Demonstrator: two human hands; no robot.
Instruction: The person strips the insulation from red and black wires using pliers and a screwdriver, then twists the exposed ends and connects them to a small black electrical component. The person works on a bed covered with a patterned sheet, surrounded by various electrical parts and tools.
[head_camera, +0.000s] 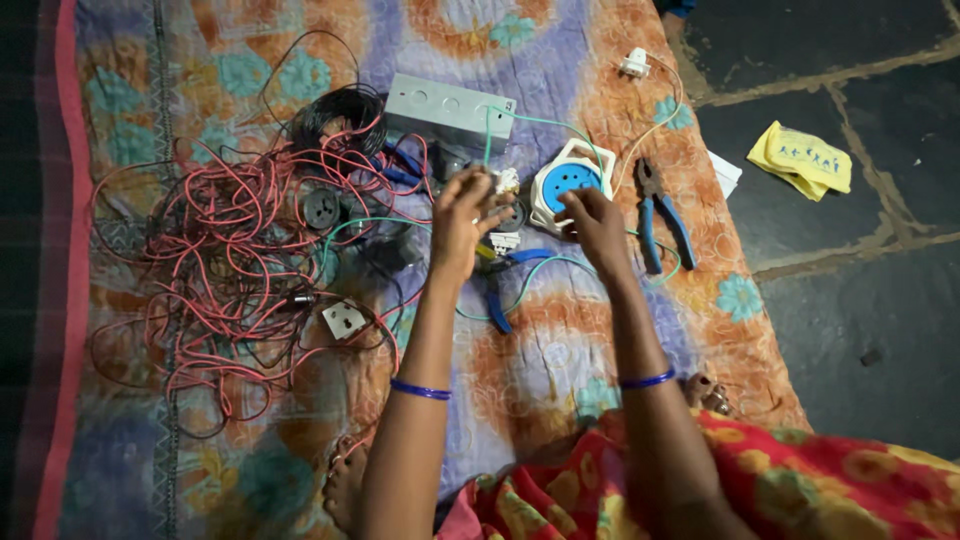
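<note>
Both hands work over a patterned cloth (560, 340) spread on the floor. The left hand (462, 218) has its fingers pinched around a small white electrical part (505, 183) with a green wire (540, 122) rising from it. The right hand (594, 222) rests its fingertips on the edge of a round blue socket (570, 180) in a white frame — whether it grips it, I cannot tell. Two blue-handled pliers show: one (662, 215) just right of the socket, one (497, 285) below the left hand. One grey metal box (450, 105) lies beyond the hands; a tangle of red wire (230, 250) sprawls well to the left. One yellow cloth (800, 158) sits on the dark floor — each wrist wears one blue bangle.
</note>
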